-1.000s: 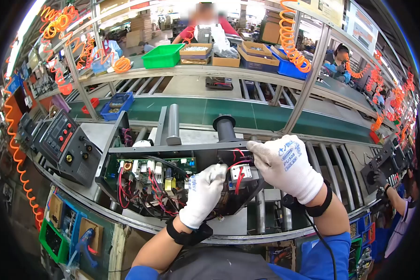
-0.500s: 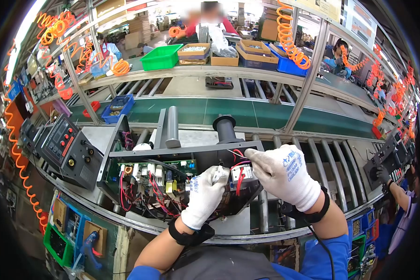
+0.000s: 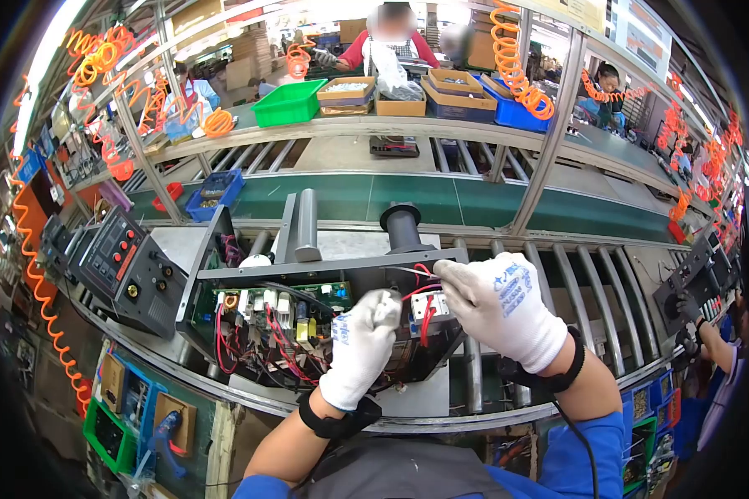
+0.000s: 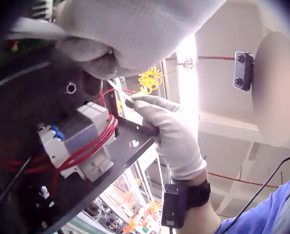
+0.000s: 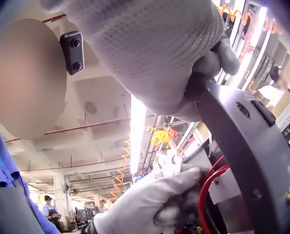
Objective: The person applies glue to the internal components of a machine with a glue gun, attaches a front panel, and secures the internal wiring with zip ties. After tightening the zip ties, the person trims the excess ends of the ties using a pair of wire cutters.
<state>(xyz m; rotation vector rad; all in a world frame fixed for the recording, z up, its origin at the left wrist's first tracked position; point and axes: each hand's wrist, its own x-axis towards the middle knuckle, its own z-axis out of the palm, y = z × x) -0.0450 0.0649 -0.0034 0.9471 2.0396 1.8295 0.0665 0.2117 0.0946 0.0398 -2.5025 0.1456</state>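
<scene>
A dark metal case (image 3: 333, 266) lies open, with a circuit board (image 3: 337, 292) and bundled wires inside. Over its right part my gloved left hand (image 3: 359, 345) has its fingers curled round white strips (image 5: 170, 163), seen in the right wrist view. My right hand (image 3: 508, 308) is at the case's right corner; its thumb and fingertips pinch a thin pale strip (image 4: 119, 92) that runs toward my left hand. Between the hands sits a white block (image 4: 93, 134) with red wires (image 4: 103, 134) over it. The strip's far end is hidden behind my left hand.
A finished-looking dark unit with red knobs (image 3: 116, 258) stands left of the case. Metal rollers (image 3: 574, 295) lie to the right. Beyond are a green belt (image 3: 324, 193), a green bin (image 3: 287, 104), cardboard boxes (image 3: 401, 106) and a person. Bins of parts (image 3: 112, 432) sit front left.
My right fingertips have shifted slightly left and down from the case corner, and the thin strip now shows beside them. My left hand has turned a little. The person opposite has lifted an arm.
</scene>
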